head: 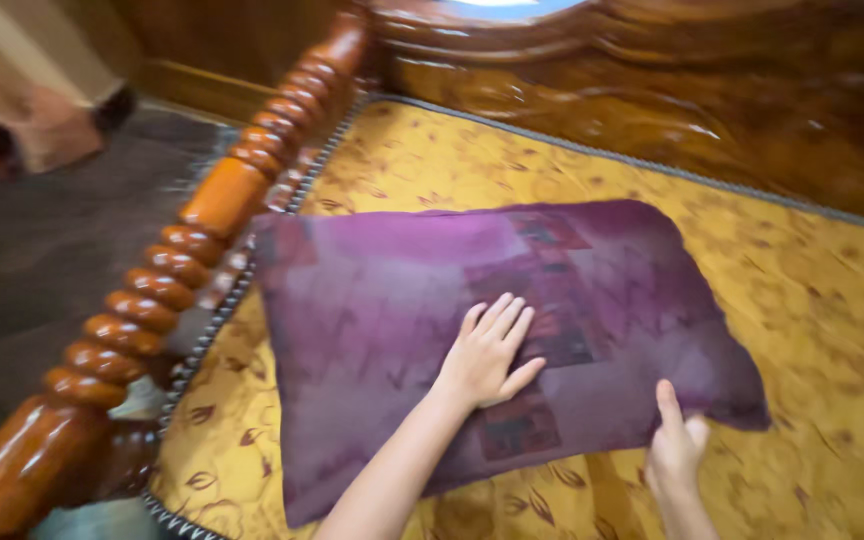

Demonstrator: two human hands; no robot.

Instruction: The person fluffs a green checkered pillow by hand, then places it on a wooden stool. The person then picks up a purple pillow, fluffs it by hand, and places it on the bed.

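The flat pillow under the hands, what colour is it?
Purple pillow with darker reddish patches, head view.

Carved wooden bedframe [652, 90] — dark floor [62, 230]

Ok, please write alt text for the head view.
Two bare hands press a purple pillow on a yellow bedsheet: left hand flat on top, right hand at its near edge. A carved wooden bed frame surrounds it.
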